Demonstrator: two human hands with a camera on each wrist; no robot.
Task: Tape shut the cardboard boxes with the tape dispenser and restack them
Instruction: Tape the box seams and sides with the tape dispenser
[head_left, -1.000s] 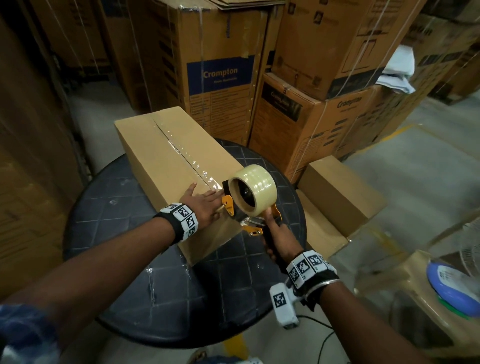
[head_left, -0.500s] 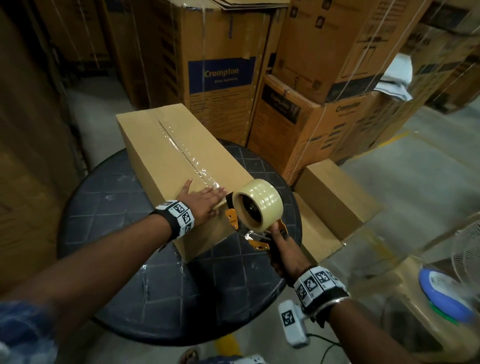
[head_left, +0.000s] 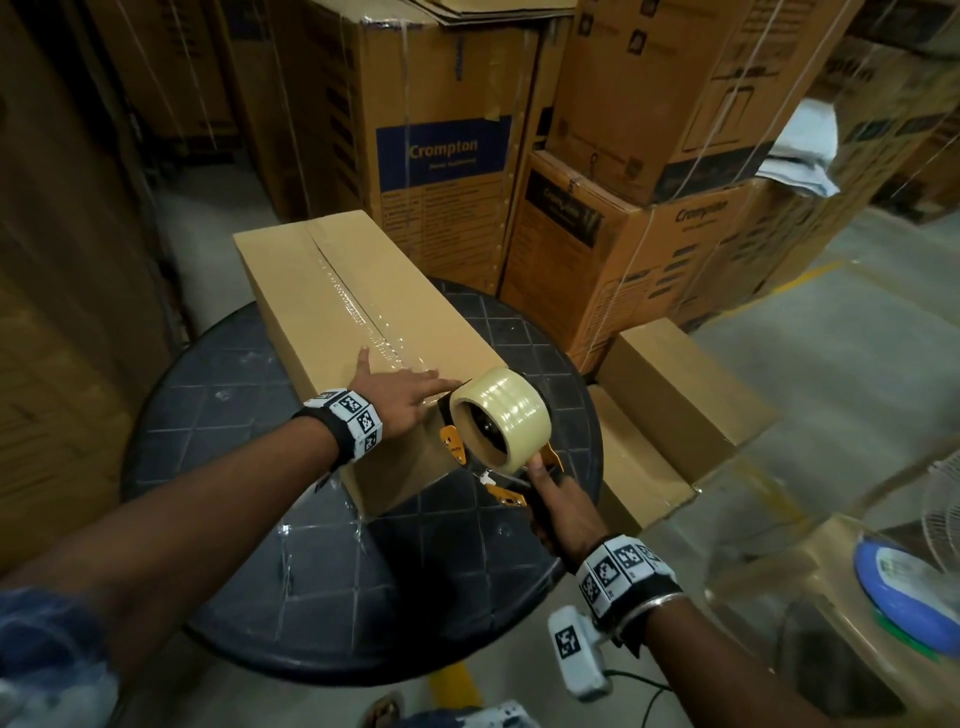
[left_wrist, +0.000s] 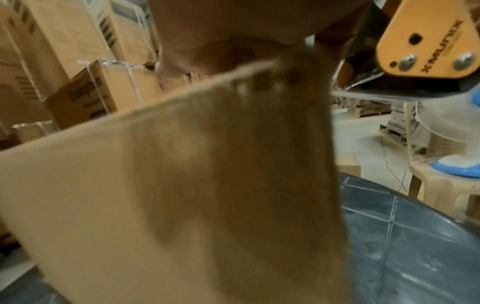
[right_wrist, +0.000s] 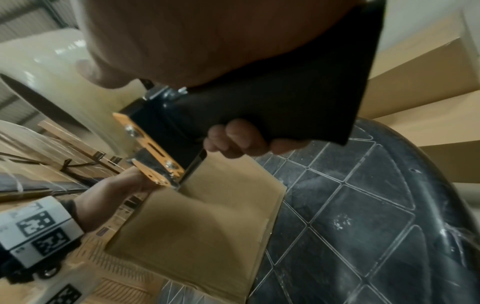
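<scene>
Pinning the near end of the cardboard box (head_left: 363, 332) on the round tabletop (head_left: 218, 457) with flat fingers, the left hand (head_left: 400, 395) steadies it while the right hand (head_left: 566, 514), clamped on the tape dispenser (head_left: 498, 431), draws tape over the near edge.

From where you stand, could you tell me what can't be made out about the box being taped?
- Cardboard box near end: the tape dispenser hides the tape's end in the head view.
- Left hand fingertips: behind the roll.
- Left wrist view: box face blurred.
- Box contents: sealed, unseen.
</scene>
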